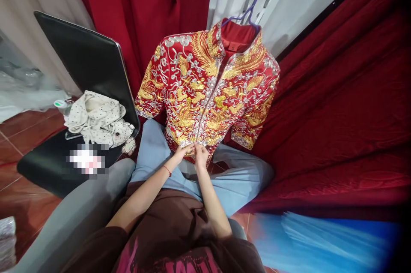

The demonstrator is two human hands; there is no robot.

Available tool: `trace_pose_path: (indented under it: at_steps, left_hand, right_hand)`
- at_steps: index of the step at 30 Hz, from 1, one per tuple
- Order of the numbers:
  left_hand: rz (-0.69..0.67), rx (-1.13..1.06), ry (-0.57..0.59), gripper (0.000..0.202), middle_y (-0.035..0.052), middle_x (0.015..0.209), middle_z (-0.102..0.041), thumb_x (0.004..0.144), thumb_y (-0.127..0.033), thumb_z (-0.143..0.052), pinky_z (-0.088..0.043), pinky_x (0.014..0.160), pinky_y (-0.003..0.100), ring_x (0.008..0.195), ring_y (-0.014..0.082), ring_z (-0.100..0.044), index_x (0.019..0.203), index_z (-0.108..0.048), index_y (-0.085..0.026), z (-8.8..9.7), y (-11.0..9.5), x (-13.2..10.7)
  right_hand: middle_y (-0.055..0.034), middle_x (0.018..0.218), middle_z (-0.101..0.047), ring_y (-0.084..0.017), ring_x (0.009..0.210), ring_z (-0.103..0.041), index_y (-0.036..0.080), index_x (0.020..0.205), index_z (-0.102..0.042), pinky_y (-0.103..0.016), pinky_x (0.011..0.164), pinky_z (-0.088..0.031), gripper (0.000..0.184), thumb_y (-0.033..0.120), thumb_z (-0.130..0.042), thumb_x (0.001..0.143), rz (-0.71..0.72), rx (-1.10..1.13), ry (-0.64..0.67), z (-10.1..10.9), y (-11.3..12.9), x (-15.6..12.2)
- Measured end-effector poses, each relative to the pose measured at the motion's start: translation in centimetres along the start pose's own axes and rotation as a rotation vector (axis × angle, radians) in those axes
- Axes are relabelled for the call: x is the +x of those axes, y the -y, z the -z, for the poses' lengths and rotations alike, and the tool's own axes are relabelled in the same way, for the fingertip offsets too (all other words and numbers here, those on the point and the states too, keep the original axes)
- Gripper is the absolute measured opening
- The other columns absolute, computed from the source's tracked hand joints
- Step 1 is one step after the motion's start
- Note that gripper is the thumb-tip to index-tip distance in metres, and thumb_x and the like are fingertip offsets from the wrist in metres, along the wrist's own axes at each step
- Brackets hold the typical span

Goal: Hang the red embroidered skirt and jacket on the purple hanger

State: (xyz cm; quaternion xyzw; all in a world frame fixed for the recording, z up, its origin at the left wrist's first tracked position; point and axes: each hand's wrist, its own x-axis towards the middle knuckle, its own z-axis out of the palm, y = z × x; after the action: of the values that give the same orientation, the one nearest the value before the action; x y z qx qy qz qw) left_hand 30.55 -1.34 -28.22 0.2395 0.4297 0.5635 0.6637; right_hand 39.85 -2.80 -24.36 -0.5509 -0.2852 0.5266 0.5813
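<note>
A red jacket (183,71) with gold and silver embroidery hangs in front of me on a purple hanger (253,1). Its stand-up collar is open at the neck, and the front edges meet lower down along a centre seam. My left hand (183,152) pinches the jacket at the bottom of this front opening. Right beside it, almost touching, my right hand (201,155) is also closed with its fingertips on the fabric there. Whatever small part lies between the fingertips is too small to make out. The jacket's lower section hangs between my knees, partly hidden behind my hands.
At left stands a black chair (86,50) with a spotted white cloth bag (96,116) on its seat and a green-topped container (61,104) behind. Dark red fabric (340,106) hangs close on the right. Blue fabric (324,238) lies at lower right.
</note>
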Motion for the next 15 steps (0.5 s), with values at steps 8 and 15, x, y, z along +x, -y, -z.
trace_pose_path:
  at_steps: [8,15]
  left_hand:
    - [-0.003,0.061,0.025,0.041,0.0127,0.107,-0.076,0.060,-0.028,-0.088,-0.040,0.111,0.046,0.113,0.0303,-0.066,0.097,-0.077,-0.014,0.1,0.6,0.1]
    - [0.024,0.041,-0.019,0.032,0.0104,0.099,-0.077,0.060,-0.021,-0.087,-0.041,0.110,0.046,0.118,0.0313,-0.064,0.089,-0.075,-0.015,0.5,1.0,0.7]
  right_hand:
    - [0.0045,0.047,-0.055,-0.010,0.044,-0.044,0.022,0.057,-0.059,-0.023,0.050,-0.036,0.021,0.022,-0.074,0.071,-0.027,-0.200,0.094,1.8,2.2,0.8]
    - [-0.0024,0.050,-0.064,-0.010,0.036,-0.043,0.016,0.058,-0.066,-0.025,0.043,-0.038,0.022,0.032,-0.067,0.074,-0.132,-0.167,0.176,0.4,3.4,0.5]
